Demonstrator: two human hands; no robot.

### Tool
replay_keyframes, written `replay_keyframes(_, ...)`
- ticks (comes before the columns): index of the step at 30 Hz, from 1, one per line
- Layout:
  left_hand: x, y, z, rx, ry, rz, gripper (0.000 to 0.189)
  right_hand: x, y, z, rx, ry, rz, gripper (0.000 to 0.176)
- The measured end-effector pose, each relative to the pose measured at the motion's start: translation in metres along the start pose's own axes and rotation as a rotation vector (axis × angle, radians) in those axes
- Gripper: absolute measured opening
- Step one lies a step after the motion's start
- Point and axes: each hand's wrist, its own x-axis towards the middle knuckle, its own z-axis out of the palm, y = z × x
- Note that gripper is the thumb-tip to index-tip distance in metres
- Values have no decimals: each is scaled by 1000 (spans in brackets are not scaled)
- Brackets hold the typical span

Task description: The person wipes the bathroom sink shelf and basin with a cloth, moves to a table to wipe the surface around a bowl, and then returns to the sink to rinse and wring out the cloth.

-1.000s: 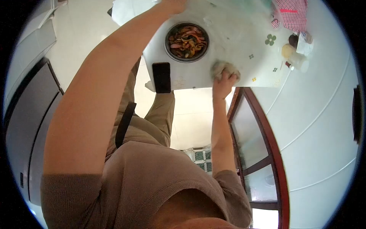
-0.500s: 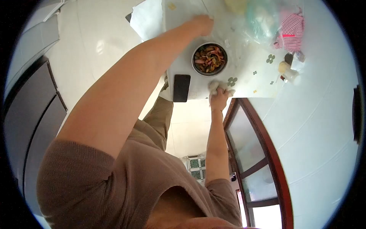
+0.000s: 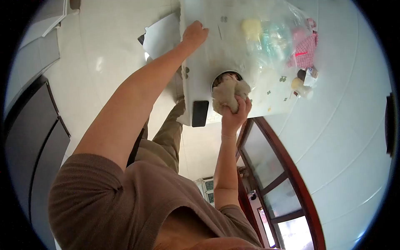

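My right hand (image 3: 236, 113) grips a crumpled off-white cloth (image 3: 227, 93) near the table's front edge. That cloth overlaps the round bowl (image 3: 216, 78) in this view and hides most of its contents; only the far rim and a dark bit of the food show. Left of the bowl lies a black phone (image 3: 200, 113). My left hand (image 3: 194, 35) is closed in a fist over the table's left side, beyond the phone, and whatever its fingers hold, if anything, is hidden.
Clear plastic bags (image 3: 273, 41) with yellow and green contents cover the table's (image 3: 260, 106) right part. Beside them sit a pink checked cloth (image 3: 306, 50) and small bottles (image 3: 302, 88). A white sheet (image 3: 163, 35) shows past the left edge. A red-framed glass door (image 3: 279, 171) stands lower right.
My right hand has brought the cloth up from the table's front edge to over the bowl. My left hand has shifted left, away from the bowl. The view has tilted slightly.
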Motion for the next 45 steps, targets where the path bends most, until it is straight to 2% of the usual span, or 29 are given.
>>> replay_keyframes(1,8,-7,2,56,17,62,35,6,-15,9,56,-11,-25,37)
replay_keyframes(5,8,-10,-14,-17,6,12,30,40,-45,48,147,-87,-106,39)
replay_keyframes(7,-4,-13,-37,-508,-52,-149,27,68,-64,68,237,-168,-47,41)
replay_keyframes(9,-12,-55,-35,-396,22,-78,23,100,-80,95,258,-195,-113,41)
replay_keyframes(11,-44,-90,-43,-134,213,128,25,137,-92,125,268,-209,-262,41)
replay_keyframes(12,-58,-95,-56,-175,111,-76,22,159,-95,142,259,-197,-351,41)
replay_keyframes(13,-71,-100,-68,-214,7,-279,20,182,-95,163,279,-167,-353,42)
replay_keyframes(18,-151,-185,-112,-101,10,-382,23,288,-126,234,239,3,-380,42)
replay_keyframes(19,-168,-209,-119,-50,-3,-408,24,303,-116,259,235,0,-376,42)
replay_keyframes(21,-209,-287,-129,-33,-36,-482,25,328,-93,301,-26,-172,-291,45)
replay_keyframes(22,-225,-289,-145,-46,-34,-592,25,321,-98,302,-31,-169,-293,45)
replay_keyframes(23,-254,-334,-146,-94,20,-608,25,305,-110,299,-198,-121,-295,44)
replay_keyframes(24,-271,-339,-159,-96,11,-719,25,295,-121,297,-364,-69,-298,44)
replay_keyframes(25,-292,-358,-167,-86,15,-769,24,289,-119,300,-367,-63,-303,44)
replay_keyframes(27,-320,-352,-186,-54,-14,-872,26,271,-102,303,-121,-160,-223,40)
replay_keyframes(28,-336,-359,-190,-73,-22,-893,26,269,-105,294,-123,-158,-223,40)
replay_keyframes(30,-350,-349,-192,-83,-48,-919,25,272,-108,272,97,-455,-143,40)
replay_keyframes(31,-355,-345,-193,-90,-73,-954,25,284,-99,273,96,-454,-144,40)
replay_keyframes(33,-358,-346,-189,-152,-78,-978,25,318,-68,279,661,-310,115,40)
replay_keyframes(35,-350,-329,-187,-221,-87,-996,24,345,-68,249,704,-294,151,41)
replay_keyframes(37,-346,-335,-182,-221,-95,-982,24,388,-9,255,583,-185,213,41)
replay_keyframes(39,-348,-339,-179,-222,-103,-982,23,401,5,240,724,-32,334,46)
replay_keyframes(41,-352,-343,-179,-254,-72,-1022,23,416,17,213,685,-16,462,52)
replay_keyframes(43,-360,-343,-184,-241,-74,-1034,22,462,69,199,411,37,709,33)
replay_keyframes(45,-367,-344,-189,-216,-76,-1081,21,469,73,179,483,102,878,30)
